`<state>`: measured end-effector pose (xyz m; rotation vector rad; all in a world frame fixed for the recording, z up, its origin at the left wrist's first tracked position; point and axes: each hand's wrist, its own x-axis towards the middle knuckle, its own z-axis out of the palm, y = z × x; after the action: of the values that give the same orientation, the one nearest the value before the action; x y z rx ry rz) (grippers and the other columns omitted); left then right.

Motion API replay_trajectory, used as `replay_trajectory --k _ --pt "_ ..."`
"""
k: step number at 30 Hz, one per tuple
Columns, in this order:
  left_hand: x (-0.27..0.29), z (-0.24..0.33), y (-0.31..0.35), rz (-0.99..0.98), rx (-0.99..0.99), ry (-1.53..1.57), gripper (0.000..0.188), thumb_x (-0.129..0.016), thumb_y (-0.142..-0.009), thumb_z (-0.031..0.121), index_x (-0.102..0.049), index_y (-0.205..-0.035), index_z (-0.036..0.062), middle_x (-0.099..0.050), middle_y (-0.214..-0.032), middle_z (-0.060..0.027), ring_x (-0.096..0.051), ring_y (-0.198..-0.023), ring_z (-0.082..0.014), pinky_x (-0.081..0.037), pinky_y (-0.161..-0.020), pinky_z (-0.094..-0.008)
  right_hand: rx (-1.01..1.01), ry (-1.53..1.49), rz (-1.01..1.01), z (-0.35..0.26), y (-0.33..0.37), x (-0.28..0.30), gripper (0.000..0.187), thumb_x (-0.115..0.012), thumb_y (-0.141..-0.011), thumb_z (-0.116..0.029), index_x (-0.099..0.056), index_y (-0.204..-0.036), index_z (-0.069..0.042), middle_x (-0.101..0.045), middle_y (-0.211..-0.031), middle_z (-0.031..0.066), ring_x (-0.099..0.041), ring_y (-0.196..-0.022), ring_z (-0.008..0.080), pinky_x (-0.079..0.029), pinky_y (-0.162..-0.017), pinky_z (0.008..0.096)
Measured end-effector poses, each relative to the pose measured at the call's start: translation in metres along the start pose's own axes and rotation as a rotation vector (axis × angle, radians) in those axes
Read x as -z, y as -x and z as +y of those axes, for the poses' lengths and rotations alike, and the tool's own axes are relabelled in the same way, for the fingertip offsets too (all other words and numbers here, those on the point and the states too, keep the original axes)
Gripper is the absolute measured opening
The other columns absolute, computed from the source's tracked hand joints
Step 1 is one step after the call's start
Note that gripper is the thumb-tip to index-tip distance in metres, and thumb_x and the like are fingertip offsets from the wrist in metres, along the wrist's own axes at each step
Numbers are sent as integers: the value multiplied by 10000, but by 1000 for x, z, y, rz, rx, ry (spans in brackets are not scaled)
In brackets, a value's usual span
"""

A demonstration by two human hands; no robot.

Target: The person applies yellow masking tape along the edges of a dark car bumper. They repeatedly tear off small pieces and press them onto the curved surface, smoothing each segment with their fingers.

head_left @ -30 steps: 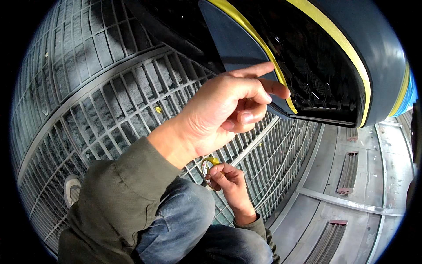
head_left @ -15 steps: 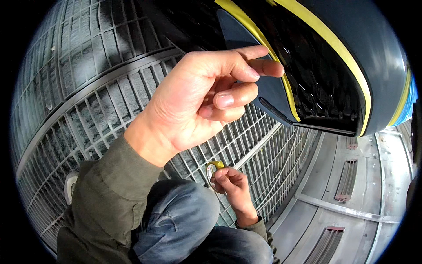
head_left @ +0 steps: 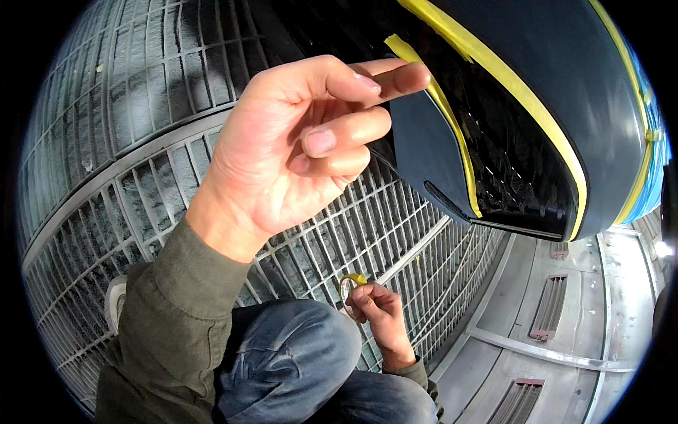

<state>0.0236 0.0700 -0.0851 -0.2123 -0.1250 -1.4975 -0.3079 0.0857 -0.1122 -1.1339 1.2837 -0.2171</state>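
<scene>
My left hand (head_left: 289, 134) is raised beside a dark vehicle bumper (head_left: 618, 113). Its index and middle fingers stretch out, the other two fingers curl in, and the thumb lies near the index. The two fingertips reach a strip of yellow masking tape (head_left: 455, 131) along the edge of a grey-blue trim panel (head_left: 427, 138); whether they press on it I cannot tell. The strip's upper end sticks out above the fingers. Lower down, by my knees, my right hand (head_left: 378, 311) pinches a roll of yellow masking tape (head_left: 347, 291).
A longer yellow tape strip (head_left: 533, 92) borders the glossy black grille (head_left: 508, 166). Blue covering (head_left: 655, 166) wraps the bumper's far right side. Below me is metal floor grating (head_left: 275, 275); at right stands a grey metal wall (head_left: 586, 311) with slotted vents. My bent knees (head_left: 289, 367) fill the lower middle.
My left fingers have moved up along the short tape strip. The view has shifted, so the bumper appears lower and more of its blue covering shows. The right hand keeps the roll.
</scene>
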Motion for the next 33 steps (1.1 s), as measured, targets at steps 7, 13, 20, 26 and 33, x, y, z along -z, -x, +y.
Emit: replay_trajectory --k 7,13,20,26,33 --pt "11 28 15 -131 -199 130 536 -410 -1006 46 -262 -1504 -85 -605 -1267 -75 -438 -536 -64 -339 -410 -200 3 22 13 -5 -1 -7 180 -650 -999 -175 -672 -983 3 -625 -779 -18 -462 -609 23 -352 -555 185" --pt "19 -16 30 430 -109 -345 335 -528 -997 125 -560 -1309 6 -682 -1034 -95 -437 -510 -16 -361 -399 -157 32 -99 44 -5 -2 -2 177 -609 -1017 -165 -669 -958 -9 -635 -791 9 -477 -615 54 -379 -569 209" --pt "45 -58 22 464 -62 -1151 212 -706 -951 221 -683 -984 13 -677 -795 -21 -489 -556 -17 -375 -468 -171 33 -208 30 -12 1 -1 148 -611 -1013 -183 -658 -966 -50 -664 -865 25 -520 -649 60 -436 -588 228" --pt "44 -69 16 180 -16 -1360 341 -748 -904 320 -724 -987 -9 -728 -858 -90 -680 -710 -158 -549 -671 -296 82 -333 28 -8 -3 2 144 -602 -1018 -191 -651 -988 -58 -659 -877 45 -525 -648 73 -415 -586 222" --pt "49 -111 41 -198 284 -1493 235 -668 -942 147 -723 -1098 -20 -728 -1060 -167 -722 -940 -281 -561 -819 -351 91 -607 -102 -14 -3 -8 226 -580 -1027 -265 -635 -1082 -53 -640 -898 25 -532 -673 89 -403 -577 211"
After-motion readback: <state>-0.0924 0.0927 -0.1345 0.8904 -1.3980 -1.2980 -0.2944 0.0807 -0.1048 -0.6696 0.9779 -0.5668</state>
